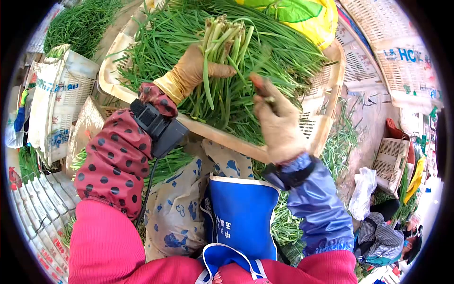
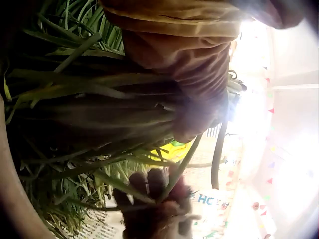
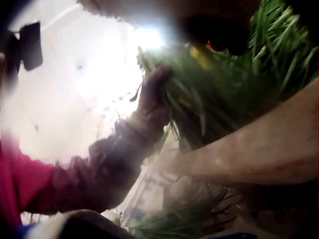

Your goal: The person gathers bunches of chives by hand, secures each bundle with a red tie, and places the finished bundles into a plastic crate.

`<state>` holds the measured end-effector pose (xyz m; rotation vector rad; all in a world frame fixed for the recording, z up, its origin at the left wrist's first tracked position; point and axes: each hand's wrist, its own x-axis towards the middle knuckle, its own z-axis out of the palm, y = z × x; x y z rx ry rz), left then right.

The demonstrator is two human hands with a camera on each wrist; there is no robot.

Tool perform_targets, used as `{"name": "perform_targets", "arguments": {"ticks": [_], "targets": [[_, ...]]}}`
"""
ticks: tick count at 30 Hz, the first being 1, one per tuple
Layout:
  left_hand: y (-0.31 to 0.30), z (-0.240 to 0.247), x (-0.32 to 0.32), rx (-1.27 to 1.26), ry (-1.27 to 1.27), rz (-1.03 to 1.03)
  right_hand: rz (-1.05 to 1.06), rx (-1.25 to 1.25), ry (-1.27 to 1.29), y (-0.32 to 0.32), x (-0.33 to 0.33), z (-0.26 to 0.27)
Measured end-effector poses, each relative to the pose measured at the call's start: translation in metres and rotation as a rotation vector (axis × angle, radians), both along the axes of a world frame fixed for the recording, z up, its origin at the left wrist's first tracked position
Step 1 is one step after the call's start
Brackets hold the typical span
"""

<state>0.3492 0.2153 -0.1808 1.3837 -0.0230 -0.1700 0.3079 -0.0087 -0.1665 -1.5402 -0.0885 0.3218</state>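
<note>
In the head view my left hand [image 1: 191, 71], in a tan glove with a yellow cuff, grips a bunch of long green stalks [image 1: 226, 40] that look like garlic greens. Their pale cut ends point up and away, and the leaves hang below the fist. The left wrist view shows the gloved thumb across the bunch [image 2: 114, 114]. Just right of it, my right hand [image 1: 281, 123] has its thumb and forefinger together on a thin green leaf; one fingertip [image 1: 257, 80] looks orange-red. Both hands are above a pale plastic crate [image 1: 227, 135] heaped with greens [image 1: 165, 38].
A yellow and green bag [image 1: 307, 21] lies at the crate's far edge. White crates [image 1: 61, 102] are stacked at left, and more [image 1: 402, 57] at right. A blue apron [image 1: 243, 208] covers my lap. Another person [image 1: 383, 236] sits low at right, near a white plastic bag [image 1: 363, 191].
</note>
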Motion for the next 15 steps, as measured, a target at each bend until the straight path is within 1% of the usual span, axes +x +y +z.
{"name": "perform_targets", "arguments": {"ticks": [2, 3, 4, 6, 7, 8, 10, 11, 12, 14, 15], "targets": [[-0.002, -0.007, 0.004, 0.068, -0.118, -0.019, -0.041, -0.131, -0.112, 0.025, 0.013, 0.006], [-0.002, -0.009, 0.005, 0.101, -0.177, -0.022, -0.118, -0.051, -0.003, 0.038, 0.019, 0.016], [-0.004, -0.007, 0.005, 0.090, -0.156, -0.008, -0.212, 0.001, 0.003, 0.049, 0.027, 0.007], [-0.004, -0.004, 0.001, 0.077, -0.112, 0.030, -0.255, 0.308, 0.055, 0.061, 0.040, -0.014], [0.005, -0.008, 0.002, 0.079, 0.002, -0.031, -0.196, 0.587, 0.005, 0.069, 0.047, -0.021], [0.015, -0.018, 0.009, 0.174, -0.125, -0.033, -0.147, 0.387, -0.064, 0.070, 0.048, -0.028], [0.028, -0.052, 0.023, 0.355, -0.372, -0.041, -0.053, -0.024, -0.194, 0.072, 0.043, -0.002], [0.024, -0.059, 0.009, -0.376, -0.141, -0.141, -0.059, -0.348, -0.127, 0.075, 0.039, 0.030], [0.025, -0.070, 0.008, -0.363, -0.088, -0.158, -0.058, -0.405, -0.263, 0.076, 0.049, 0.020], [0.032, -0.099, 0.015, -0.331, 0.006, -0.195, -0.065, -0.568, -0.277, 0.073, 0.058, 0.026], [0.035, -0.116, 0.020, -0.316, 0.056, -0.216, -0.087, -0.584, -0.249, 0.073, 0.057, 0.039]]}}
